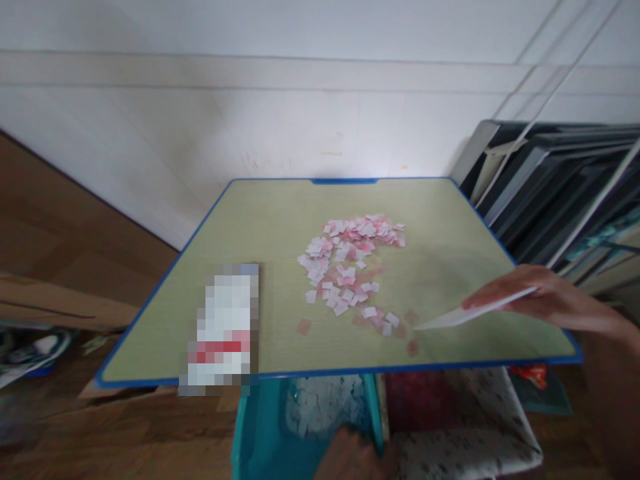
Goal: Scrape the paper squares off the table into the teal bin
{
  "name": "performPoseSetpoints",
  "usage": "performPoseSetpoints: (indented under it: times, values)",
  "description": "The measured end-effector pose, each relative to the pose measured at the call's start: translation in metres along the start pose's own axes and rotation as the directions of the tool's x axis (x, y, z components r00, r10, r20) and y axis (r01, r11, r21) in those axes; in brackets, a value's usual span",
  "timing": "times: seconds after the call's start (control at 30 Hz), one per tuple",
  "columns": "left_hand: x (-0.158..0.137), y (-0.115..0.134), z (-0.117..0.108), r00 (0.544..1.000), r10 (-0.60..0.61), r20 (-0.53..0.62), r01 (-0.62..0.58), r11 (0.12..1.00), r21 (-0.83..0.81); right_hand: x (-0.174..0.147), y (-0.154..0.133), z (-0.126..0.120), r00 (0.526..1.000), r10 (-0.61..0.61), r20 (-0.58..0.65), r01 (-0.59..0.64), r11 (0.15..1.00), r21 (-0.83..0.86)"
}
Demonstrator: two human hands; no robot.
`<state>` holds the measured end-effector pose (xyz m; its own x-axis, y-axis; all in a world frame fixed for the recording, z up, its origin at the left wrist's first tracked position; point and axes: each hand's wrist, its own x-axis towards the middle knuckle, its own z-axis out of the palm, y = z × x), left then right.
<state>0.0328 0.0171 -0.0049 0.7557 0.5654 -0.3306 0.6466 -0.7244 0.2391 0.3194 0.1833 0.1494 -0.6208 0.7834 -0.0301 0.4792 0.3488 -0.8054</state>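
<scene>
Head view: right hand (533, 297) grips card (450, 319) at scattered paper squares (367, 228)

The paper squares, white and pink, lie on the pale green tabletop (270, 220), which has a blue rim. Most are heaped in a curved band around the middle; a thinner trail runs toward the near edge, and a few pink ones lie singly.

The right hand is closed on the white card, held at a slant over the right part of the tabletop. The card's tip points left and is just beside the nearest squares; whether it touches the surface cannot be determined.

The left hand (353, 457) is partly visible at the bottom, dark and blurred, in front of a teal tub (240, 427). Whether it is open or closed cannot be told.

A pixelated item (223, 313) at the left overlaps the near rim; its details are obscured. Beside the tub, below the tabletop, is a patterned box (470, 453) with a dark red interior.
</scene>
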Motion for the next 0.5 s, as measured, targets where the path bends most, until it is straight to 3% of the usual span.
performPoseSetpoints:
  times: [0.17,0.33,0.5]
  values:
    - [-0.001,0.001,-0.005,1.0,0.004,0.0,-0.004,1.0,-0.004,-0.008,0.0,0.003,0.996,-0.02,-0.084,0.02,1.0,-0.006]
    - [-0.002,0.001,-0.002,1.0,-0.002,-0.01,0.002,1.0,-0.021,-0.01,0.003,0.008,0.998,-0.06,0.021,0.059,0.996,0.062]
    - [-0.003,0.001,-0.001,1.0,0.002,-0.015,-0.003,1.0,-0.013,-0.006,0.003,0.014,0.987,-0.158,-0.041,0.161,0.981,0.105]
